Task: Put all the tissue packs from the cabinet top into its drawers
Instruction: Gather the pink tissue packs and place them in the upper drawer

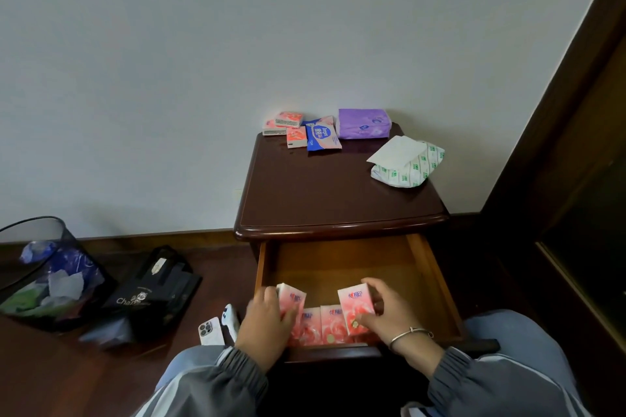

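In the open drawer [433,281], the left hand [267,318] grips a pink pack [292,301]; the right hand [386,311] pinches another pink pack [355,308]; two, perhaps more, lie between.

Pink packs [333,318], purple pack [364,123], green-printed white pack [413,169], dark brown cabinet [332,206]

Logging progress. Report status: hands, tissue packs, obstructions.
Left hand grips a pink pack in the open drawer; right hand grips a second pink pack. On the cabinet top: small pink packs, blue pack, purple pack, green-printed pack. Nothing blocking.
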{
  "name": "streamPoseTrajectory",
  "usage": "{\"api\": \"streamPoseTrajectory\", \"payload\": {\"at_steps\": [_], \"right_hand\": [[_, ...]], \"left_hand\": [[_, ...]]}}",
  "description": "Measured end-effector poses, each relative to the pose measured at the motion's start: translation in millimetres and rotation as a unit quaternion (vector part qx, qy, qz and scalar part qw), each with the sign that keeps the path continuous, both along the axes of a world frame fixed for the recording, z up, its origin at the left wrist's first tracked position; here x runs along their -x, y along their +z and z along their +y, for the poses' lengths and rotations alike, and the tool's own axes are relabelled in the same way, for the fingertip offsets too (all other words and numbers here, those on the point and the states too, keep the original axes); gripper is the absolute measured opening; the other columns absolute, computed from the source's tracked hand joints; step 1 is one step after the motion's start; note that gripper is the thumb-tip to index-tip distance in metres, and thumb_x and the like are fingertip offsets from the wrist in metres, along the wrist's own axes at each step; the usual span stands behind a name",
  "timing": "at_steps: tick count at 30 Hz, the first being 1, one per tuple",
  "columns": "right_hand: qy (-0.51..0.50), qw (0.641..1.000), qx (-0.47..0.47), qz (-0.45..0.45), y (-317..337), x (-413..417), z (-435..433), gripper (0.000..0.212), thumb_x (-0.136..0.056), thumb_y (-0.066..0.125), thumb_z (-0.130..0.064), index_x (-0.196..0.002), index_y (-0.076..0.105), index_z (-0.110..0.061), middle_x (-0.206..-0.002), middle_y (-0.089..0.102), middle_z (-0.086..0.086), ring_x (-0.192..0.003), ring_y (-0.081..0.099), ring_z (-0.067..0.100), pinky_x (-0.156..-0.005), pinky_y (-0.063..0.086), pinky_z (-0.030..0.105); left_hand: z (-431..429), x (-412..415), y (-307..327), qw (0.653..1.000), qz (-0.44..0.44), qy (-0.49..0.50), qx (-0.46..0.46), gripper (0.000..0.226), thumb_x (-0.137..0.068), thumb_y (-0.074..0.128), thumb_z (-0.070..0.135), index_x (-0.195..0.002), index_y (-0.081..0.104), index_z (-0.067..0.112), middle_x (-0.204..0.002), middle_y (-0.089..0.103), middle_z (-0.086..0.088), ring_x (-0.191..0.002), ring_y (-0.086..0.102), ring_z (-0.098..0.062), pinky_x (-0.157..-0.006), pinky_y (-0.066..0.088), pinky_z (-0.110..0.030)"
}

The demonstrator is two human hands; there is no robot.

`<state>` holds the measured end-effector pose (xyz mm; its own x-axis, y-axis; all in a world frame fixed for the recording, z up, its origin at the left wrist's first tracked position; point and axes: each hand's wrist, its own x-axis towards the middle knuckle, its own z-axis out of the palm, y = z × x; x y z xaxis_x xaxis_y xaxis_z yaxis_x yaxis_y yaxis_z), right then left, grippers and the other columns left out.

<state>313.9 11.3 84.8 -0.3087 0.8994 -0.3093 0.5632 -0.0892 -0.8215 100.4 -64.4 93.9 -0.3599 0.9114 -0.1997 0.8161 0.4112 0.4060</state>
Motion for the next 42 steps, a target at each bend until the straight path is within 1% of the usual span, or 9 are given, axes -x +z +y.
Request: {"api": "streamPoseTrajectory", "payload": {"at_steps": [3, 8, 12, 18, 22, 25, 31, 35, 42], "right_hand": [[-0.007, 1.0, -0.008, 0.0, -2.0, 1.2, -0.1, 0.062, -0.075, 0.072, -0.01, -0.129, 0.046, -0.027, -0.123, 0.057, 0.001, -0.103, 0.059, 0.015, -0.083, 0.054, 0.026], [-0.036, 0.999, -0.027, 0.007, -4.3, 1.2, 0.8, 0.061, -0.074, 0.074, -0.01, -0.127, 0.048, -0.026, -0.122, 0.059, 0.002, -0.104, 0.06, 0.016, -0.086, 0.053, 0.031], [-0.083, 0.996, -0.019, 0.035, -4.3, -1.7, 2.4, 0.061, -0.076, 0.074, -0.009, -0.128, 0.048, -0.026, -0.123, 0.058, 0.003, -0.101, 0.058, 0.015, -0.073, 0.047, 0.018], [-0.104, 0.993, -0.03, 0.044, -0.9, -1.2, 1.0, 0.061, -0.077, 0.073, -0.008, -0.13, 0.047, -0.023, -0.125, 0.057, 0.005, -0.104, 0.058, 0.017, -0.078, 0.048, 0.02], [-0.096, 0.994, -0.023, 0.036, -0.8, -2.8, 1.2, 0.062, -0.078, 0.073, -0.01, -0.131, 0.045, -0.024, -0.127, 0.056, 0.005, -0.109, 0.058, 0.019, -0.082, 0.049, 0.024], [-0.065, 0.997, -0.024, 0.019, -1.9, -1.6, 0.5, 0.063, -0.076, 0.074, -0.012, -0.131, 0.046, -0.025, -0.123, 0.059, 0.003, -0.103, 0.059, 0.016, -0.079, 0.045, 0.02], [0.005, 0.999, -0.021, -0.027, -5.5, 5.5, 1.6, 0.063, -0.075, 0.073, -0.013, -0.131, 0.046, -0.022, -0.123, 0.06, 0.002, -0.097, 0.062, 0.013, -0.082, 0.05, 0.023], [0.059, 0.997, -0.001, -0.049, -8.8, 19.0, 2.1, 0.064, -0.075, 0.074, -0.017, -0.132, 0.045, -0.02, -0.122, 0.06, 0.002, -0.097, 0.06, 0.012, -0.086, 0.052, 0.027], [0.136, 0.936, -0.116, -0.301, -9.0, 36.3, -2.0, 0.069, -0.076, 0.065, -0.05, -0.136, 0.04, -0.024, -0.15, 0.025, 0.0, -0.136, 0.024, 0.026, -0.108, 0.028, 0.041]], "left_hand": [[1.5, 6.7, 1.4, 0.994, 0.11, -0.003, -0.015, 0.044, -0.093, 0.044, 0.05, -0.122, 0.051, 0.017, -0.126, 0.047, -0.001, -0.114, 0.044, -0.019, -0.099, 0.037, -0.028], [-3.0, 12.2, 6.5, 0.998, -0.018, 0.048, -0.02, 0.038, -0.092, 0.054, 0.038, -0.122, 0.044, 0.016, -0.102, 0.066, -0.002, -0.089, 0.062, -0.017, -0.068, 0.045, -0.024], [-1.3, 2.1, 8.7, 0.981, -0.144, 0.099, -0.08, 0.056, -0.091, 0.054, 0.033, -0.14, 0.029, 0.028, -0.082, 0.062, 0.006, -0.067, 0.059, -0.01, -0.058, 0.043, -0.025], [20.5, -32.8, 1.3, 0.989, -0.141, 0.005, -0.032, 0.042, -0.092, 0.054, 0.031, -0.13, 0.039, 0.022, -0.119, 0.058, -0.006, -0.099, 0.062, -0.019, -0.088, 0.053, -0.035], [24.5, -35.6, -9.2, 0.99, 0.116, -0.074, 0.021, 0.034, -0.095, 0.043, 0.037, -0.125, 0.044, 0.022, -0.128, 0.051, -0.001, -0.117, 0.047, -0.021, -0.098, 0.043, -0.033], [23.8, -22.4, -13.9, 0.974, 0.201, -0.098, 0.042, 0.035, -0.094, 0.047, 0.035, -0.127, 0.046, 0.024, -0.138, 0.04, 0.001, -0.129, 0.036, -0.022, -0.103, 0.033, -0.038], [25.9, 3.5, -17.5, 0.955, 0.098, -0.267, 0.082, 0.068, -0.088, 0.044, 0.004, -0.144, 0.03, 0.039, -0.151, 0.034, 0.011, -0.138, 0.032, -0.014, -0.112, 0.025, -0.04], [28.6, 12.9, -18.3, 0.949, 0.086, -0.291, 0.088, 0.06, -0.089, 0.044, 0.014, -0.142, 0.032, 0.039, -0.145, 0.041, 0.01, -0.133, 0.039, -0.015, -0.11, 0.027, -0.036], [18.7, 17.1, -23.8, 0.961, 0.077, -0.265, 0.032, 0.051, -0.095, 0.039, 0.022, -0.144, 0.035, 0.035, -0.141, 0.046, 0.006, -0.128, 0.042, -0.014, -0.11, 0.029, -0.029]]}}
